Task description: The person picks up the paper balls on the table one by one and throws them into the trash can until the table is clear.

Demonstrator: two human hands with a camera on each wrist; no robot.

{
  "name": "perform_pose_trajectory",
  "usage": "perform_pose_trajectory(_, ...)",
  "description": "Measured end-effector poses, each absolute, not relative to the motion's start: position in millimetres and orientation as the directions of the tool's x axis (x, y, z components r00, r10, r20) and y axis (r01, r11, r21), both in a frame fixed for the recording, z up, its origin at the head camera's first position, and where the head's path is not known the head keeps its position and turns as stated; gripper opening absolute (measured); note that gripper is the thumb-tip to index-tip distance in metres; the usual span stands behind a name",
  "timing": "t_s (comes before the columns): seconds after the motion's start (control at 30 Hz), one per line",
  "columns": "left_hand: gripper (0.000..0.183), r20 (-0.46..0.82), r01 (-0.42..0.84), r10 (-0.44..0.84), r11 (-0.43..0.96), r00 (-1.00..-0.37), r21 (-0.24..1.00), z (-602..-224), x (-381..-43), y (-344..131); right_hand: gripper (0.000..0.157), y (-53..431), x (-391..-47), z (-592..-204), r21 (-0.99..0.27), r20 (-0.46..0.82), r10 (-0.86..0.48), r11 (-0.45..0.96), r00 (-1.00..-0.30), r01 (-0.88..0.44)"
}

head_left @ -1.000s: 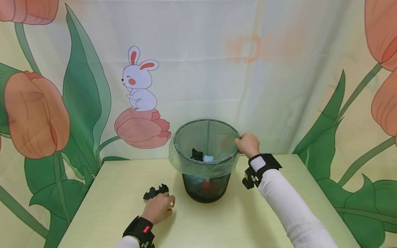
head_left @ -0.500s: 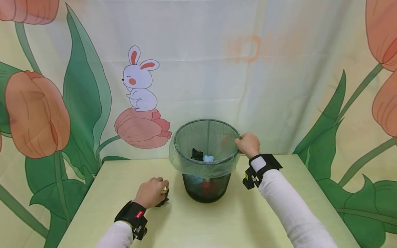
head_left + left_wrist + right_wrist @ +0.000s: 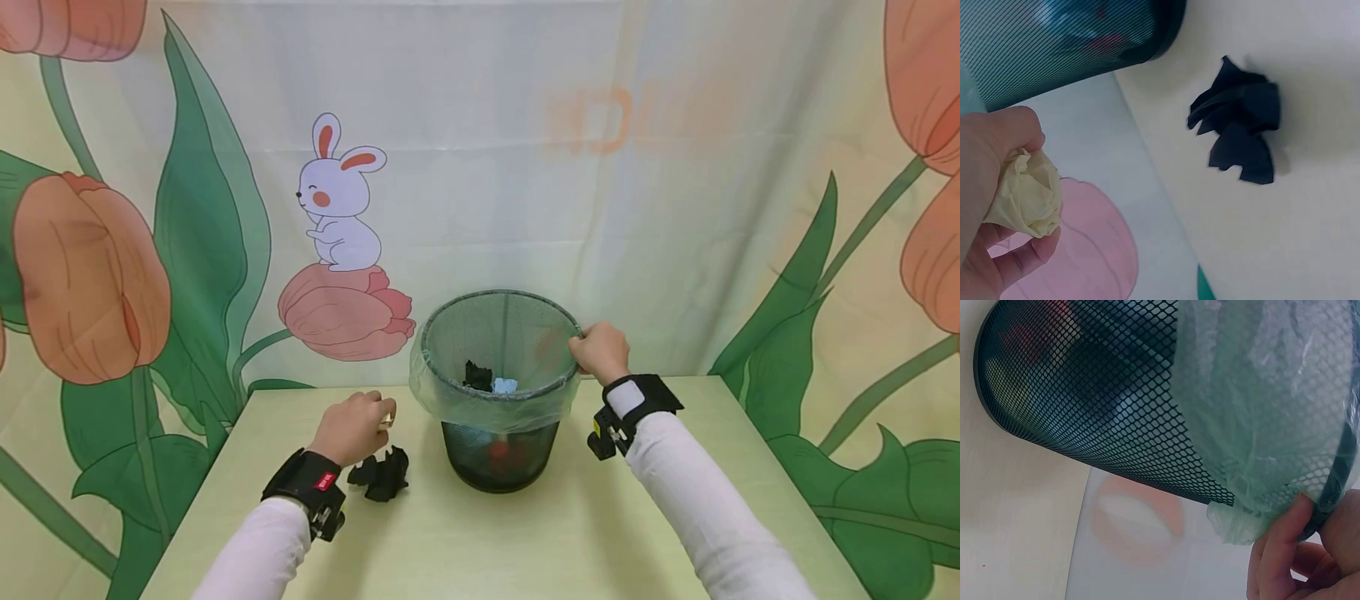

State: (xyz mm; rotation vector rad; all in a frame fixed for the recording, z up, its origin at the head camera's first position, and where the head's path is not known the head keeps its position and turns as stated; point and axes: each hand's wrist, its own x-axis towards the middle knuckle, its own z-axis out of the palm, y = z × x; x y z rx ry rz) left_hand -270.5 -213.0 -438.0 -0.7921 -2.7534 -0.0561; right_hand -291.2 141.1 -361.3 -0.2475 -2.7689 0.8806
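Observation:
My left hand point(image 3: 352, 429) holds a crumpled pale yellow paper ball point(image 3: 1029, 194) between thumb and curled fingers, raised over the table's left side. Just below and to the right of that hand, a crumpled black paper point(image 3: 384, 475) lies on the table; the left wrist view shows its folded edges point(image 3: 1241, 119). My right hand point(image 3: 602, 352) grips the rim of a black mesh wastebasket point(image 3: 498, 458) on its right side. A thin green plastic bag point(image 3: 1260, 394) lines the basket and folds over the rim, its edge partly under my right fingers.
Inside the basket lie a black crumpled piece point(image 3: 477, 375) and a light blue one point(image 3: 505, 385); something red shows blurred through the mesh. The pale table point(image 3: 480, 550) ends at a curtain point(image 3: 465, 167) printed with tulips and a rabbit.
My left hand has moved forward and up, past the black paper, which was partly hidden under it half a second ago and has shifted shape. My right hand stays on the rim.

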Motion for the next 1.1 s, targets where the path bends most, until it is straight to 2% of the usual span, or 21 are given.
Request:
perform_pose_trajectory(0.6,0.015,0.304,0.55,0.53,0.835,-0.792,-0.023,-383,-290,-213,0.043,141,-292,-362,-0.574,0.179,0.24,0.813,-0.954,0.097)
perform_pose_trajectory(0.87,0.018,0.343,0.57,0.557,0.818,-0.756,-0.073,-362,-299,-207,0.044,140,-289,-360,-0.591,0.17,0.231,0.802,-0.958,0.088)
perform_pose_trajectory(1.1,0.014,0.349,0.559,0.538,0.828,-0.767,-0.047,-340,-306,-200,0.045,140,-288,-359,-0.592,0.173,0.236,0.801,-0.956,0.091)
